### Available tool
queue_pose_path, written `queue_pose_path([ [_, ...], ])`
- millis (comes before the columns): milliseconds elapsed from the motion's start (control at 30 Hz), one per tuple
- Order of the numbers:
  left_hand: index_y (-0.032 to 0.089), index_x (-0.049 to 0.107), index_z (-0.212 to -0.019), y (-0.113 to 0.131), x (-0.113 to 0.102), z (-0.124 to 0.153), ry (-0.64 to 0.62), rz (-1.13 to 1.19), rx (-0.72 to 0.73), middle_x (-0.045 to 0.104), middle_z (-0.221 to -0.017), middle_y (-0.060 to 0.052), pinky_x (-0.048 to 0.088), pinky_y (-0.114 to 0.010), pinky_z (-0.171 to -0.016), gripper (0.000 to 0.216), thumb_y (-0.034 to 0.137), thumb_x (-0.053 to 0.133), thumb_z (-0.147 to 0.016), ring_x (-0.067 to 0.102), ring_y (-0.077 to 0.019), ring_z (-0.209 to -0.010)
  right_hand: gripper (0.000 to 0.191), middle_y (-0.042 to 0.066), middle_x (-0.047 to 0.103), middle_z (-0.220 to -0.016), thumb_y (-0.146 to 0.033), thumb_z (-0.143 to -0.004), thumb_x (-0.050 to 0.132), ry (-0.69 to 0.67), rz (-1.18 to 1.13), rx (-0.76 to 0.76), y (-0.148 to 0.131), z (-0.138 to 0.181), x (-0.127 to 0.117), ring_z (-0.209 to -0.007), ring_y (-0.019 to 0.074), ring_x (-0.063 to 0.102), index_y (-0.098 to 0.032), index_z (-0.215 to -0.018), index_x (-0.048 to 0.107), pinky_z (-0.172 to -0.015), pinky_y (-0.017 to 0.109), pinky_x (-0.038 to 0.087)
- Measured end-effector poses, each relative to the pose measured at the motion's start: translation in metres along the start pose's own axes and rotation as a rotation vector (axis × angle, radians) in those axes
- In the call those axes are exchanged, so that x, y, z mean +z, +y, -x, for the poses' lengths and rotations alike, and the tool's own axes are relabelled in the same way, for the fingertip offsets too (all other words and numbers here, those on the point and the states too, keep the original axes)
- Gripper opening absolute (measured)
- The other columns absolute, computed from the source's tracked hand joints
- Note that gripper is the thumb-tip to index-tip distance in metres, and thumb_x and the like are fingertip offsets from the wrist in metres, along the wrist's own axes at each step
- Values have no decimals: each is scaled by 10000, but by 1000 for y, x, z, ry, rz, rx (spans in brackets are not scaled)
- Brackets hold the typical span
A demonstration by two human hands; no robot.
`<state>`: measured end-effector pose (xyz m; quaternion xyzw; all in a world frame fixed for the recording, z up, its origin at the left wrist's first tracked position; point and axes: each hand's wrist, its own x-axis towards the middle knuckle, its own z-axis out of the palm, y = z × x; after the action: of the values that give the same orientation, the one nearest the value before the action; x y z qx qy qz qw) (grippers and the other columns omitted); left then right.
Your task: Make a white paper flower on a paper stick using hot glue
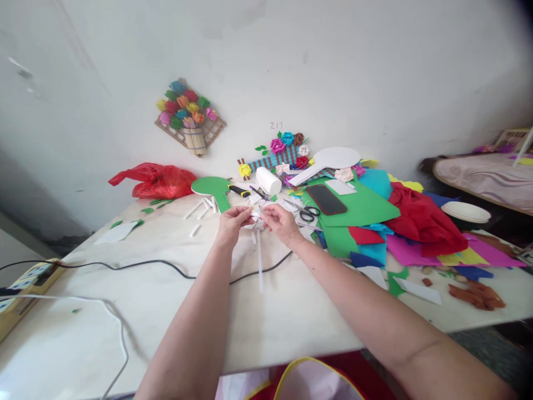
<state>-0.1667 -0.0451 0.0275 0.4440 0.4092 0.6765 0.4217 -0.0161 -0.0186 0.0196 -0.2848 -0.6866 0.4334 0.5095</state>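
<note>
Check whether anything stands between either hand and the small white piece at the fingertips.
Nothing visible does: the left hand and right hand both have fingertips at the small white piece. The scissors lie beside the right hand, not between.

Pale worktop point(300, 316), its front left mostly bare, its far side and right crowded with craft pieces.
A red plastic bag point(166, 182) slumps at the back left, near a white cut sheet point(116, 232) and small green leaf shapes point(147, 210); white rolled sticks point(192, 211) lie beside a green paddle-shaped piece point(210, 186); a black cable point(160, 261) crosses the middle, a white cable point(124, 333) curves near a power strip point(31, 284), and brown scraps point(478, 294) sit by the right edge.
</note>
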Motion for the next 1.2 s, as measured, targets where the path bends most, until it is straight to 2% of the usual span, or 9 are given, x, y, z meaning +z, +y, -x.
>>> queue_pose_path([
  [200,123,643,-722,-1,3,-1,6,-51,24,605,-557,-6,473,-242,-538,336,328,785,-497,554,-96,-470,258,3,612,-669,-336,-630,653,32,-96,89,0,-2,4,-490,116,574,-183,-805,541,-441,226,438],
  [367,117,635,-740,0,3,0,18,-81,19,607,-555,-4,460,-232,-529,345,348,770,-521,549,-92,-466,278,3,616,-618,-426,-685,592,-2,-262,194,-6,-1,2,-460,100,554,-159,-754,549,-408,206,419],
  [500,121,630,-759,1,4,1,11,-96,10,604,-547,7,460,-227,-538,361,344,774,-514,546,-88,-466,270,-2,624,-605,-351,-626,648,4,-356,275,-3,-3,1,-439,94,548,-150,-775,546,-395,197,410],
  [633,130,629,-782,1,5,1,-5,-67,27,608,-567,11,468,-232,-569,380,352,775,-511,560,-91,-493,253,-21,607,-580,-264,-593,661,47,-339,219,5,-6,2,-446,100,550,-154,-790,547,-404,204,422],
  [800,122,625,-769,0,4,1,-44,-36,-1,606,-567,-5,474,-242,-584,353,421,711,-602,579,-106,-523,196,-6,613,-647,-266,-644,620,110,-189,84,9,-7,4,-467,109,566,-170,-802,556,-410,210,420],
  [1000,117,608,-669,-2,3,-1,-36,-47,-46,592,-535,7,463,-228,-553,319,356,769,-532,561,-94,-477,159,6,619,-703,-302,-694,595,116,-2,-42,4,0,4,-537,117,592,-186,-800,573,-483,224,459],
  [1067,119,617,-692,-2,3,-1,-29,-41,-40,604,-554,6,466,-231,-563,324,347,774,-524,563,-93,-483,179,1,607,-666,-349,-722,572,101,-29,-11,1,2,4,-537,123,592,-185,-794,568,-469,222,456],
  [1200,124,628,-740,-5,2,-1,-45,-46,-5,637,-619,-5,475,-238,-602,317,338,762,-549,582,-95,-521,220,-8,602,-596,-385,-716,575,33,-171,177,-4,1,3,-489,121,582,-173,-766,552,-419,214,435],
])
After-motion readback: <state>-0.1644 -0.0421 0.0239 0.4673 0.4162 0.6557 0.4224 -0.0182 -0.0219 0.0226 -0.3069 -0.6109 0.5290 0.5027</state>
